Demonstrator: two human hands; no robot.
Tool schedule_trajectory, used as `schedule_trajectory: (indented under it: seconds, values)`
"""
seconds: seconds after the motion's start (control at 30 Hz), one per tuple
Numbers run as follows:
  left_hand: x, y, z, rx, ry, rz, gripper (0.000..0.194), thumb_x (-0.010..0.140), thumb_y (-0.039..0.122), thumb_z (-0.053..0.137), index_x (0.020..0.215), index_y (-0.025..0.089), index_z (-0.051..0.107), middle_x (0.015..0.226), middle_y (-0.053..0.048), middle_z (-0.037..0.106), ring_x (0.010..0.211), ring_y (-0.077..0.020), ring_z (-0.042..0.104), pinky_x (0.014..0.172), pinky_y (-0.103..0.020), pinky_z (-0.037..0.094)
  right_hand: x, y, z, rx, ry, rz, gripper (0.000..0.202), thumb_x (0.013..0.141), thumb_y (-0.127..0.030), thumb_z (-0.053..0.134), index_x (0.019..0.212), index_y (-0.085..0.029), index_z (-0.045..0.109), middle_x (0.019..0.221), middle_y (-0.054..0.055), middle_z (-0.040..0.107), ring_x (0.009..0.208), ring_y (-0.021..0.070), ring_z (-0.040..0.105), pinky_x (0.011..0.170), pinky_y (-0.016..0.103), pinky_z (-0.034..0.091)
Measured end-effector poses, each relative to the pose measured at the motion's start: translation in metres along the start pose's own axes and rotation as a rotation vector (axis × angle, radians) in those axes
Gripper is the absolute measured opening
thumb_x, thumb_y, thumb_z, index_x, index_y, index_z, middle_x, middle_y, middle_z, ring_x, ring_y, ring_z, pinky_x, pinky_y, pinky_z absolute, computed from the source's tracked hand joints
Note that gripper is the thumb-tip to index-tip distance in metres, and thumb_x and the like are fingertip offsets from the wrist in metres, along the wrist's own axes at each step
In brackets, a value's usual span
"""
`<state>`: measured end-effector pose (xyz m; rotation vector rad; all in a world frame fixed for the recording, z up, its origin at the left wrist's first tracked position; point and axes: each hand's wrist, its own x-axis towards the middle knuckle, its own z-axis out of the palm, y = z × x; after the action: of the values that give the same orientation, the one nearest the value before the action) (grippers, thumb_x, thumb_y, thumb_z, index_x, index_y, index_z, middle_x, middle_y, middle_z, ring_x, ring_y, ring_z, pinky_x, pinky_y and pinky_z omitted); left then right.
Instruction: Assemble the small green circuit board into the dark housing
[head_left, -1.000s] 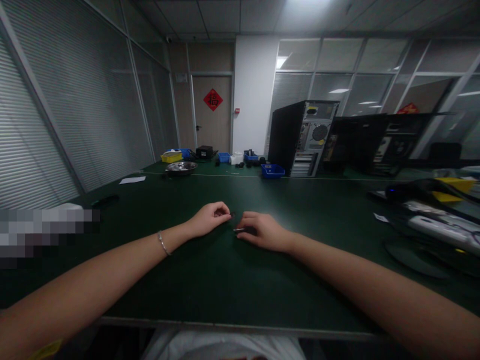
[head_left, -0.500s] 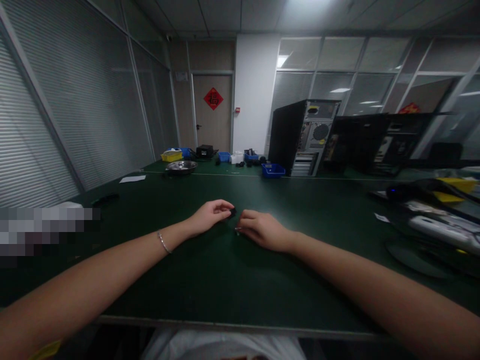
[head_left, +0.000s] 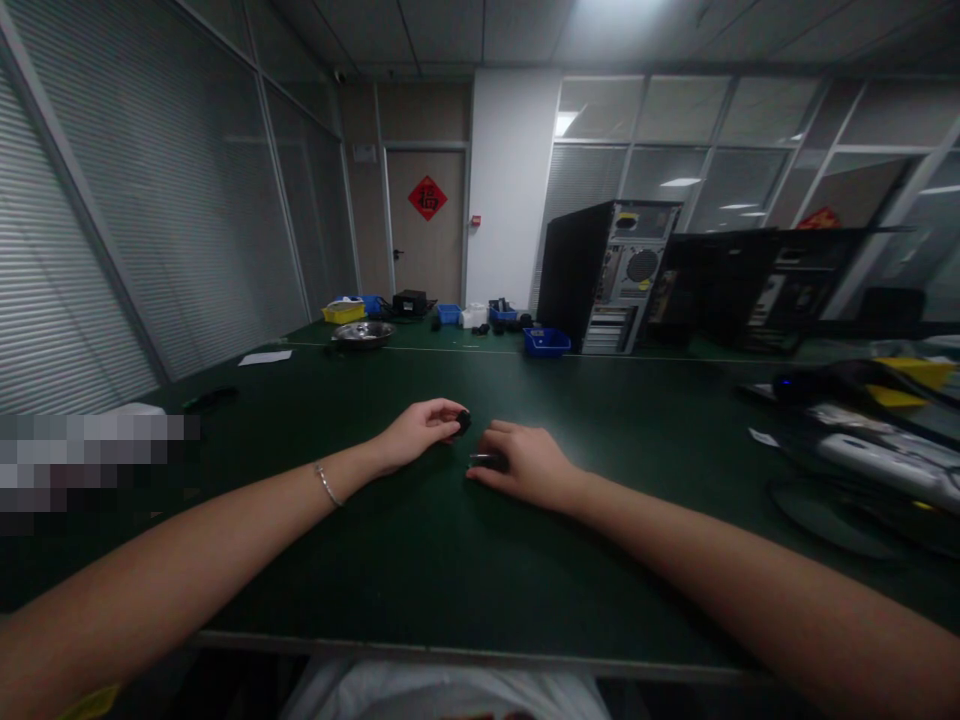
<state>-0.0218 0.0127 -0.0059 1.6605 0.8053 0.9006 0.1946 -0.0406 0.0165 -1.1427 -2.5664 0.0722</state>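
Note:
Between the fingertips of my left hand (head_left: 421, 434) is a small black part (head_left: 464, 423), roundish in outline, whose exact kind I cannot make out. My right hand (head_left: 536, 468) is just to its right, closed round a slim dark tool with a thin shiny metal end (head_left: 487, 460) that points left. The tool's rear part is hidden inside the palm. A small gap separates the two hands, and both are low over the green tabletop (head_left: 420, 570).
Farther back are a metal bowl (head_left: 363, 335), a blue bin (head_left: 547, 342) and a black computer tower (head_left: 607, 275). White paper (head_left: 265, 357) lies at the left. A white power strip (head_left: 889, 465) and cables are at the right. The table's near edge (head_left: 480, 652) runs below.
My right fingers and thumb have shifted, with the thumb lower, so more of the slim tool shows. The black part in my left hand has turned slightly into view.

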Motion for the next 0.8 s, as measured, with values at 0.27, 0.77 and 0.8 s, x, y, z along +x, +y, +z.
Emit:
schedule_trajectory:
  seconds: [0.27, 0.77, 0.8]
  values:
    - [-0.0012, 0.0043, 0.0021, -0.004, 0.009, -0.019, 0.028, 0.081, 0.015, 0.063, 0.109, 0.014, 0.062, 0.109, -0.008, 0.064, 0.098, -0.019, 0.06, 0.086, -0.034, 0.048, 0.0009, -0.0007, 0.0006, 0.053, -0.015, -0.003, 0.017, 0.087, -0.024, 0.055, 0.101, -0.021, 0.065, 0.095, 0.004, 0.062, 0.078, 0.0153, 0.058, 0.061, 0.024, 0.038]
    - [-0.0009, 0.005, 0.0037, -0.062, 0.008, -0.029, 0.028, 0.079, 0.015, 0.065, 0.107, 0.013, 0.062, 0.103, -0.008, 0.066, 0.09, -0.0186, 0.063, 0.084, -0.035, 0.048, 0.0036, -0.0055, 0.0047, 0.036, 0.003, 0.04, 0.026, 0.084, -0.043, 0.061, 0.096, -0.02, 0.064, 0.092, 0.004, 0.061, 0.073, 0.0153, 0.058, 0.058, 0.024, 0.038]
    - [-0.0011, 0.0056, 0.004, -0.071, 0.012, -0.033, 0.028, 0.079, 0.015, 0.065, 0.107, 0.013, 0.062, 0.102, -0.008, 0.066, 0.088, -0.018, 0.063, 0.083, -0.034, 0.048, 0.0034, -0.0052, 0.0044, 0.049, 0.004, 0.04, 0.026, 0.083, -0.042, 0.061, 0.096, -0.02, 0.064, 0.093, 0.004, 0.061, 0.074, 0.0153, 0.058, 0.058, 0.024, 0.039]
